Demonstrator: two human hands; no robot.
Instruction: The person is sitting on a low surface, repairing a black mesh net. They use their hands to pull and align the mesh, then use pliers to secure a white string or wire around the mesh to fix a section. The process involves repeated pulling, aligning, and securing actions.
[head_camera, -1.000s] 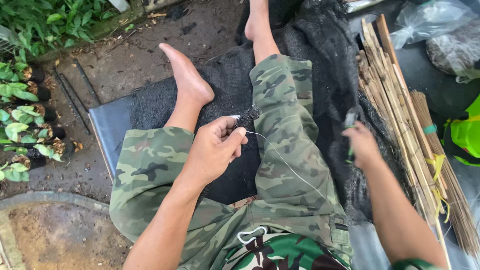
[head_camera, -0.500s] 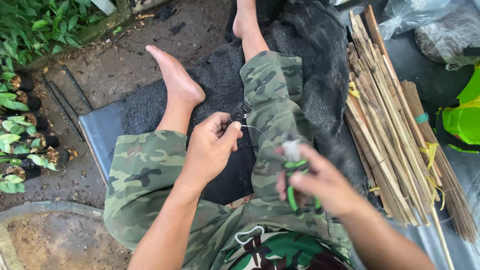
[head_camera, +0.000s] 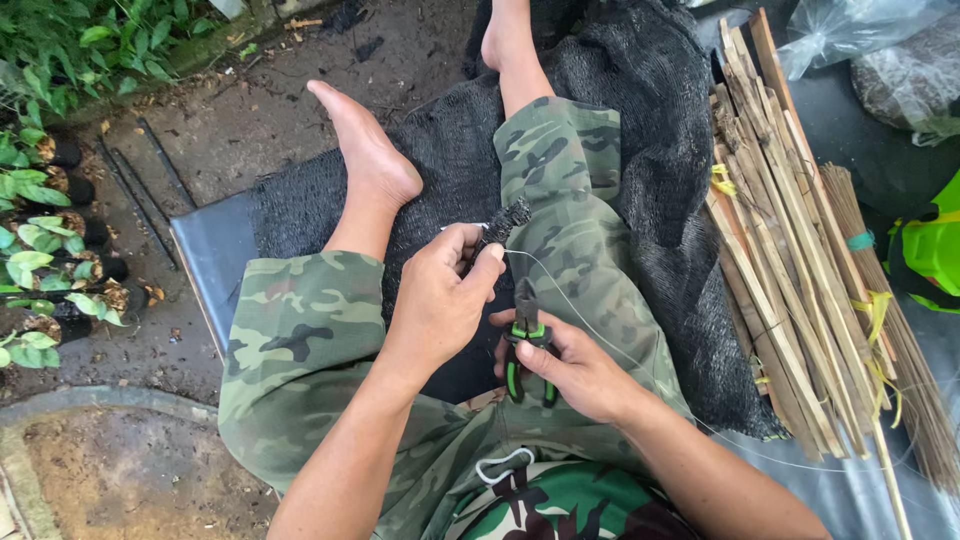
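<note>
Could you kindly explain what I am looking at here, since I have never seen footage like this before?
The picture comes from a camera worn on a person's head, looking down at their own lap and two bare hands. They sit on the ground in camouflage trousers, legs stretched over a sheet of black mesh netting. The left hand pinches a small rolled piece of the black netting and a thin pale wire that runs off to the right. The right hand holds green-handled pliers, nose pointing up towards the wire. To the right lie bundles of split bamboo sticks; to the left stand seedlings in small black pots on wet ground.
</note>
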